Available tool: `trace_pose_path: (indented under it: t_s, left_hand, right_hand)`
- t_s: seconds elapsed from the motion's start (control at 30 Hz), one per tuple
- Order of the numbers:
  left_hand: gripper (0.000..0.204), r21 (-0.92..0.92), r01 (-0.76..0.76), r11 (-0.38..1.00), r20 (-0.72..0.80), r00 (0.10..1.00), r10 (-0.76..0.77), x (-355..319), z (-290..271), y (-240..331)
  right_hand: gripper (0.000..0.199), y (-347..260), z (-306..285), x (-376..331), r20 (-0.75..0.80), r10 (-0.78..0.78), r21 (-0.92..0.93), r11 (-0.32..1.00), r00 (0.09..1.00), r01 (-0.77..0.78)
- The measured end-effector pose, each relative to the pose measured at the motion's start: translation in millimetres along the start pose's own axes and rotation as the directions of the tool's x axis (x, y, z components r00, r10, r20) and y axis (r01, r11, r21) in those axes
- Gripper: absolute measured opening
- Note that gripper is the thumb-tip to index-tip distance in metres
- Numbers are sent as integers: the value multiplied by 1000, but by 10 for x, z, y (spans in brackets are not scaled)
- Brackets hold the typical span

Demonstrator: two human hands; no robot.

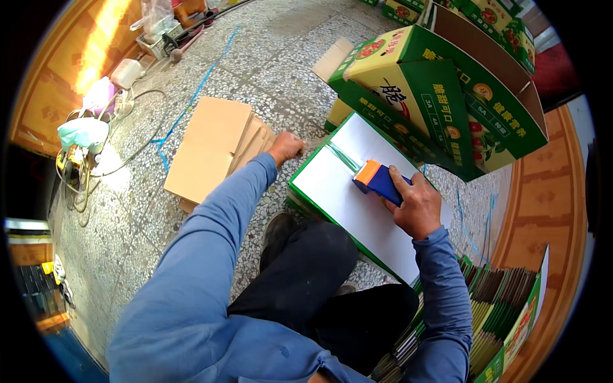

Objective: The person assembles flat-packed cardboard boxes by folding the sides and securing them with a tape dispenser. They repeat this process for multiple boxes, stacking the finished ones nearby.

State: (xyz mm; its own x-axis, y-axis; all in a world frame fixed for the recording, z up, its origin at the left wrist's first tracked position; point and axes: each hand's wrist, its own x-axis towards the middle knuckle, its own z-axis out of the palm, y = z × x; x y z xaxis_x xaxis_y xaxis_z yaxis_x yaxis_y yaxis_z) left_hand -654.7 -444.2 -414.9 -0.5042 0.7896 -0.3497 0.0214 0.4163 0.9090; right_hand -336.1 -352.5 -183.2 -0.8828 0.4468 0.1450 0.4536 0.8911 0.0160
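My right hand (419, 203) grips a blue and orange tape dispenser (387, 183), which rests against the white top panel (377, 223) of a green-edged carton in front of my knees. A shiny, greenish strip of tape (343, 157) runs from the dispenser toward the panel's far left edge. My left hand (287, 148) is curled closed just left of that carton, beside a stack of flat brown cardboard pieces (207, 143). Whatever its fingers may hold is hidden.
An open green and yellow printed carton (440, 96) stands beyond the taped one. Many folded cartons (498, 306) are packed upright at my lower right. Hoses and bags (83, 134) lie along the left wall. Blue lines (207, 76) mark the speckled floor.
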Motion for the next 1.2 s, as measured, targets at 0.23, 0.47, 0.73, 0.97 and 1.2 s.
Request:
trace_pose_path:
  t_s: [0.23, 0.47, 0.73, 0.97, 1.2]
  left_hand:
    - [42, 487, -508, 710, 421, 849, 319, 202, 433, -236]
    - [41, 806, -142, 575, 211, 976, -55, 259, 104, 194]
    - [74, 714, 11, 700, -152, 978, 140, -531, 642, 1305]
    - [79, 754, -71, 653, -66, 981, 182, -461, 658, 1291]
    - [73, 826, -109, 553, -21, 975, 223, -655, 1007, 1537]
  right_hand:
    - [60, 70, 3, -98, -46, 41, 58, 998, 998, -39]
    - [51, 142, -12, -95, -18, 34, 108, 994, 999, -32]
    - [46, 256, -108, -193, 16, -52, 161, 986, 999, 49]
    - [50, 1298, -632, -1525, 47, 18, 52, 998, 999, -21]
    - [55, 1560, -853, -2188, -11, 74, -2, 997, 997, -74]
